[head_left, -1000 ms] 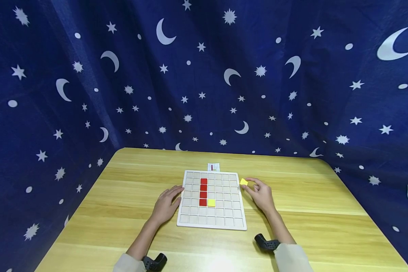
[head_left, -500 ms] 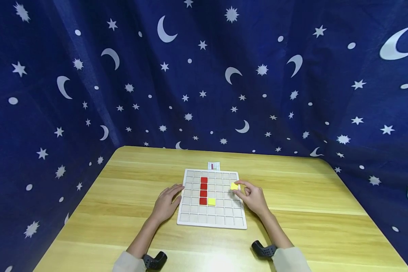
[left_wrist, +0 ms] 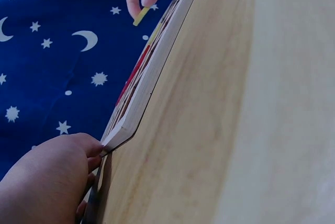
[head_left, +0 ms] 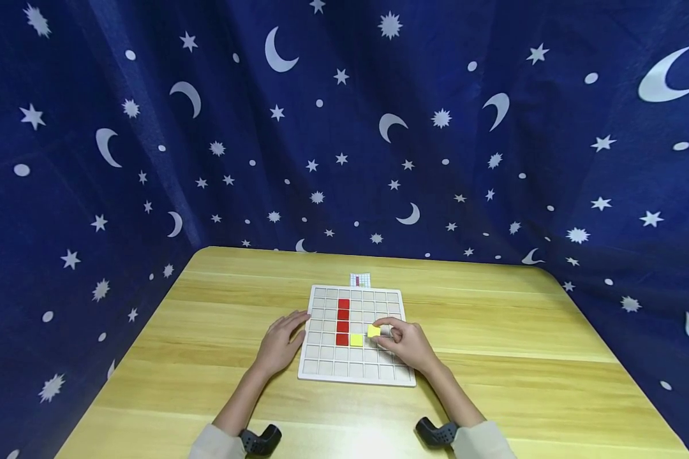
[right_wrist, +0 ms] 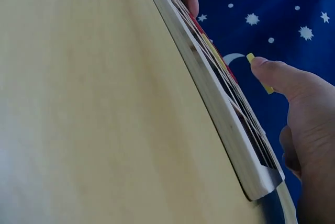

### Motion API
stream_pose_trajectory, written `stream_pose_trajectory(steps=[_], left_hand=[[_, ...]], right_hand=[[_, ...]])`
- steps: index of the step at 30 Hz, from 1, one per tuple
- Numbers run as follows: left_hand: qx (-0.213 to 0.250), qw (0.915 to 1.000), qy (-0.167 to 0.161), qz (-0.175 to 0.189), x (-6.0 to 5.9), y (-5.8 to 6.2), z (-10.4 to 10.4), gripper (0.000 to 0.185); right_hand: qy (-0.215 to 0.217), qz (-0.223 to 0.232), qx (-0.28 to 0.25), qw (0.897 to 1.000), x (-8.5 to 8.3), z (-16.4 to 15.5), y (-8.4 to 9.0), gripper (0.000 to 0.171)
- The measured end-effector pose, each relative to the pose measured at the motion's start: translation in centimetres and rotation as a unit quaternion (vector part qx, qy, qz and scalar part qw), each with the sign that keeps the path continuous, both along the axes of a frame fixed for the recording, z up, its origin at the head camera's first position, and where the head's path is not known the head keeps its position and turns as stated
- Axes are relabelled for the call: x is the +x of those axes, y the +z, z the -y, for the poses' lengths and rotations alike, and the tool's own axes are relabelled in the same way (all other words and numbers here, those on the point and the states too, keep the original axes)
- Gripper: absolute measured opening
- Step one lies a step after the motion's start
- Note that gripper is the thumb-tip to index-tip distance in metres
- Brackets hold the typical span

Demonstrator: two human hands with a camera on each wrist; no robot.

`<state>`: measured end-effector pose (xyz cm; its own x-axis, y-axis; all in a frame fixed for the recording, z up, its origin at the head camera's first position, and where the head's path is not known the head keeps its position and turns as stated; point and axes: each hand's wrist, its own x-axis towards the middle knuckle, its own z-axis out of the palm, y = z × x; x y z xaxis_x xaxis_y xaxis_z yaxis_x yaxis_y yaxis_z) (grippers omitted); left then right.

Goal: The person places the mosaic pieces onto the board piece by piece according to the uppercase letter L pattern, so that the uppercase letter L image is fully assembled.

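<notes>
A white gridded board (head_left: 326,369) lies on the table, with a column of several red square tiles (head_left: 342,315) set in its cells. One yellow tile (head_left: 356,340) sits directly right of the lowest red tile. My right hand (head_left: 409,346) pinches another yellow square tile (head_left: 374,331) between thumb and fingertips over the board, right of the placed yellow one. Both wrist views show this held tile (left_wrist: 141,16) raised above the board surface. With fingers loosely extended, my left hand (head_left: 278,346) touches the board's left edge; in the left wrist view its fingertips are at the board's corner.
A small printed card (head_left: 360,280) with a grid pattern lies just behind the board's far edge. The wooden table (head_left: 528,376) extends around the board. A dark blue curtain (head_left: 344,127) with moons and stars hangs behind it.
My right hand has carried the yellow tile leftward and nearer to me, from beside the board's right edge to over its grid. The left hand has stayed in place.
</notes>
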<state>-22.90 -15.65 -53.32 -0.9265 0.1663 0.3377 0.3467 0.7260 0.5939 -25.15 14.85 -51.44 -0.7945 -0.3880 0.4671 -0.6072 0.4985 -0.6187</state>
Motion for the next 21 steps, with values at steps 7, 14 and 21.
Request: stream_pose_trajectory(steps=[7, 14, 21], left_hand=[[-0.001, 1.0000, -0.001, -0.005, -0.06, 0.01, 0.01, 0.034], [-0.001, 1.0000, -0.003, -0.002, 0.00, 0.05, 0.03, 0.035], [-0.002, 1.0000, -0.003, -0.002, 0.06, 0.14, 0.03, 0.035]], right_hand=[[0.012, 0.027, 0.017, 0.999, 0.44, 0.26, 0.16, 0.025], [0.016, 0.043, 0.025, 0.999, 0.62, 0.34, 0.16, 0.025], [0.018, 0.027, 0.041, 0.999, 0.48, 0.32, -0.07, 0.025]])
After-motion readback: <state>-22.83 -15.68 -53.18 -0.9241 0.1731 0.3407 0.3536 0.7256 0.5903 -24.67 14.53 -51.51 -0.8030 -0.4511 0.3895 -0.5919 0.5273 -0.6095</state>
